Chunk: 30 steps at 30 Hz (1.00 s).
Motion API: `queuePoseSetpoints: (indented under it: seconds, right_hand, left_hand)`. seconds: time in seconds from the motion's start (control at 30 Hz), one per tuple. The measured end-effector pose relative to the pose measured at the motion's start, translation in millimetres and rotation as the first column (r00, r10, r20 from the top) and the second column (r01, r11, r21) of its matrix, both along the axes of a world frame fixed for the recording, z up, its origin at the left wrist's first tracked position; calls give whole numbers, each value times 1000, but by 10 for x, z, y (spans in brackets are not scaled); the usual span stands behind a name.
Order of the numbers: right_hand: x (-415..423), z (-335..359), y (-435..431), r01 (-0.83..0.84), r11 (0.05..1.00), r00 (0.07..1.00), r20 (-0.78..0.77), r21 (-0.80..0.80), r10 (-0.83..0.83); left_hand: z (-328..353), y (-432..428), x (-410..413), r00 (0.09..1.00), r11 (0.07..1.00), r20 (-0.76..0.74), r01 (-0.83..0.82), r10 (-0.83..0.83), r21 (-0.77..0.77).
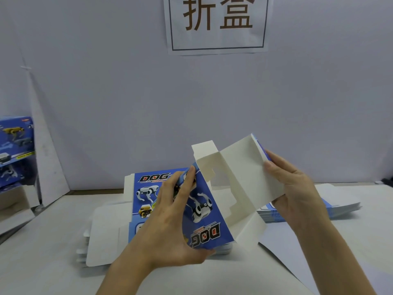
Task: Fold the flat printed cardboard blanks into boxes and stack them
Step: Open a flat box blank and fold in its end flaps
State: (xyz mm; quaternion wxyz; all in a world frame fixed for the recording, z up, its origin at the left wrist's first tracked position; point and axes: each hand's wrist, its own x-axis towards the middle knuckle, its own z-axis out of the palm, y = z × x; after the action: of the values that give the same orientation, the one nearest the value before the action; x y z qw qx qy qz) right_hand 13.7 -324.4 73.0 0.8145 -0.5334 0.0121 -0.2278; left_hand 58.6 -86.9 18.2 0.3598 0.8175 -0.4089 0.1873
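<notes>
Half-folded box [229, 188]: held above the flat-blank stack [110, 231]; left hand [170, 220] grips its printed panel, right hand [297, 188] pinches its white flap.

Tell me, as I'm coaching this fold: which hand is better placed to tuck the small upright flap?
Left, probably: the left hand grips the box just below the flap; the right hand holds its far panel.

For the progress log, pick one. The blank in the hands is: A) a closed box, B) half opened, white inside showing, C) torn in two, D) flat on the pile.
B: the left hand and right hand hold the blank up, its white inside facing the camera and flaps untucked.
</notes>
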Motion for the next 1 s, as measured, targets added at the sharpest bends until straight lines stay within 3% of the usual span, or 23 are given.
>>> queuePoseSetpoints:
  seconds: [0.2, 0.43, 0.6, 0.7, 0.77, 0.8, 0.87, 0.9, 0.97, 1.0]
  right_hand:
    - [-27, 41, 35, -8, 1000, 1000, 9, 0, 8]
    - [-39, 14, 136, 107, 994, 994, 3, -37, -107]
    - [-55, 20, 162, 153, 981, 986, 90, -122, -143]
    - [-50, 53, 153, 86, 995, 989, 126, -46, -79]
    - [-36, 79, 140, 2, 998, 986, 166, 66, -13]
    - [-31, 76, 130, -11, 999, 985, 170, 46, 3]
    - [-36, 62, 112, -23, 982, 988, 143, -186, 50]
    - [-48, 34, 114, -58, 929, 989, 102, -366, 102]
    - [-72, -39, 193, -224, 711, 966, -58, -666, 250]
    - [-75, -88, 263, -309, 596, 938, -137, -741, 318]
  left_hand:
    - [-26, 11, 52, 999, 998, -20, -44, 43, -37]
    - [-12, 21, 50, 998, 998, -41, -45, 43, -42]
    - [13, 32, 38, 996, 996, -55, -66, 63, -55]
    - [28, 44, 41, 995, 988, -73, -72, 63, -136]
    - [58, 49, 33, 990, 953, -114, -115, 86, -279]
    - [76, 46, 26, 985, 918, -144, -145, 98, -370]
    - [127, 27, 0, 974, 825, -211, -181, 76, -535]
    - [158, 5, -20, 971, 780, -232, -185, 52, -598]
    - [219, -68, -82, 966, 712, -259, -192, 14, -676]
    - [242, -113, -120, 962, 686, -274, -199, 0, -700]
